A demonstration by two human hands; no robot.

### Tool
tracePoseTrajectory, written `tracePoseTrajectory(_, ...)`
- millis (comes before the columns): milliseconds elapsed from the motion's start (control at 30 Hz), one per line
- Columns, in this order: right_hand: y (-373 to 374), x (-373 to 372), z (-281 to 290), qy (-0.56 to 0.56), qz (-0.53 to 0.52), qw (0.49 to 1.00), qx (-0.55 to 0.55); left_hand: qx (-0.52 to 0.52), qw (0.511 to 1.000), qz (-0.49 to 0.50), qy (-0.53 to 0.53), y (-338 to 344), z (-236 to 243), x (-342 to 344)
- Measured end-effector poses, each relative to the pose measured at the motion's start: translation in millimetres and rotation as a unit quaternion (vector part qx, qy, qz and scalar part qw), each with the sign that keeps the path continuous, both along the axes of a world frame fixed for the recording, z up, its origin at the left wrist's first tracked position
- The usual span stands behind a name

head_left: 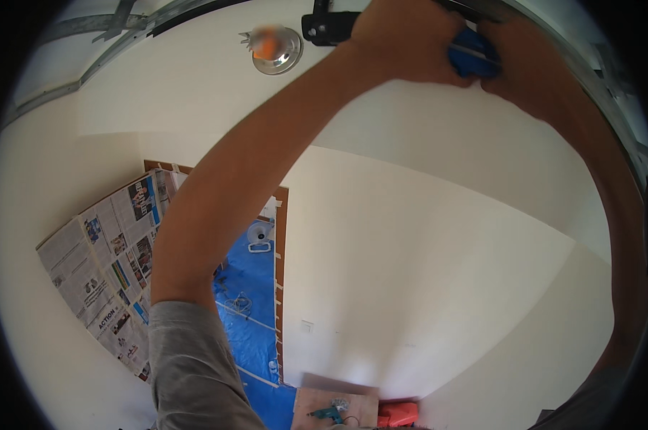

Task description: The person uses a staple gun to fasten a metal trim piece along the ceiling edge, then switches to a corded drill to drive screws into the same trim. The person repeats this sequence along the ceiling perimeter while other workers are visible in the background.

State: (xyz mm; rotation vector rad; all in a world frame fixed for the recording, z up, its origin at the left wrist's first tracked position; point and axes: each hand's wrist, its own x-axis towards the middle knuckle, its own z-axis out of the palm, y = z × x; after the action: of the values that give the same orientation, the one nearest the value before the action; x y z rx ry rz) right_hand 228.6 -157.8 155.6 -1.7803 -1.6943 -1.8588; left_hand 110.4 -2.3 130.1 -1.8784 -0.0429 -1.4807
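Note:
Both arms reach up to the ceiling frame at the top. My left hand [410, 43] is closed, its fingers against a rounded blue tool [474, 54] with a pale stripe across it. From the other side my right hand [521, 64] closes on the same tool, so it sits between the two hands. Its exact kind cannot be made out, and most fingertips are hidden. A black bracket [329, 29] juts out just left of my left hand.
Metal ceiling channels [94, 32] run along the upper rim. A round silver fitting [284, 54] is on the white surface. Below are a newspaper-covered door [105, 272], blue floor sheeting [256, 337], a white fan [259, 235], and a green power drill [329, 413] on a wooden board [363, 405].

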Motion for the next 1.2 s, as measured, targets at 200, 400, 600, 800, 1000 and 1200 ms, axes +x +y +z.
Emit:
tracePoseTrajectory(200,-61.1,10.7,-96.1,-0.003,-0.066,0.998,0.011,0.016,0.998,-0.043,0.047,-40.9,-80.9,11.3)
tracePoseTrajectory(400,-114.7,22.5,-235.6,0.308,0.013,0.897,-0.317,-0.014,0.989,-0.066,0.132,-102.1,-261.7,8.2)
tracePoseTrajectory(600,-60.5,93.8,-443.3,0.804,0.114,0.329,-0.482,-0.256,0.880,-0.017,0.399,-113.9,-463.5,28.6)
tracePoseTrajectory(800,-72.0,127.2,-619.7,0.844,0.022,0.358,-0.399,-0.449,0.809,0.148,0.349,-139.2,-627.5,-3.9)
tracePoseTrajectory(1000,-104.0,145.3,-661.7,0.869,0.109,0.280,-0.393,-0.843,0.521,-0.098,0.091,-190.9,-711.1,-55.8)
tracePoseTrajectory(1200,-96.1,178.7,-664.6,0.904,0.060,0.181,-0.383,-0.881,0.225,-0.400,-0.116,-230.4,-757.1,16.9)
